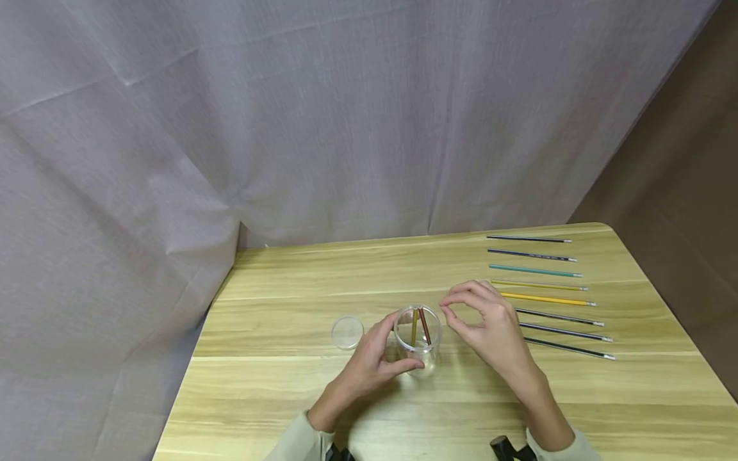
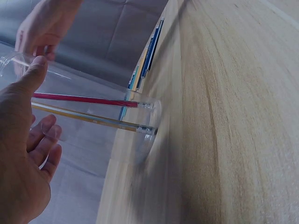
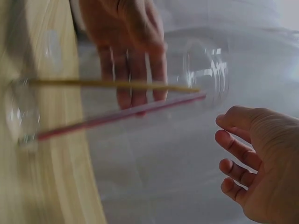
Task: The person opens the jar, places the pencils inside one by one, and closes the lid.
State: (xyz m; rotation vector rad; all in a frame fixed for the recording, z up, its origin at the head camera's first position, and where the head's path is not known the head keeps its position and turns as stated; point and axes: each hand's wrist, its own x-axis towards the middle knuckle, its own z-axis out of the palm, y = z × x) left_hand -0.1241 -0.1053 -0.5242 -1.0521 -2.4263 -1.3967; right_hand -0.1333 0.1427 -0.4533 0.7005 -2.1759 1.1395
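My left hand (image 1: pixel 371 360) grips a clear jar (image 1: pixel 431 354), thumb on the near side of its wall and fingers curled round the far side. My right hand (image 1: pixel 490 325) hangs just beside the rim, its fingers loosely bent, thumb and forefinger tips close together, with nothing between them.

The jar is upright or nearly so; whether its base rests on the worktop (image 1: pixel 271 390) or hovers just above, I cannot tell. Inside lean a yellow pencil (image 1: pixel 414 328) and a red pencil (image 1: pixel 425 326), eraser ends down, their tips near the mouth.

I judge the jar light, stiff and slick, plastic or glass, so it wants an even hold round the wall, below the rim, and no hard squeeze. The pencils should be light and stiff, apt to roll on the flat, with points that could snap; the middle of the shaft is the place to pinch.

Left of the jar lies a clear disc (image 1: pixel 347 334), probably its lid, flat and easiest to lift by the edge. To the right is a row of eight pencils (image 1: pixel 548 299), spaced apart, eraser ends to the right. Beyond hangs a grey curtain (image 1: pixel 346 141).
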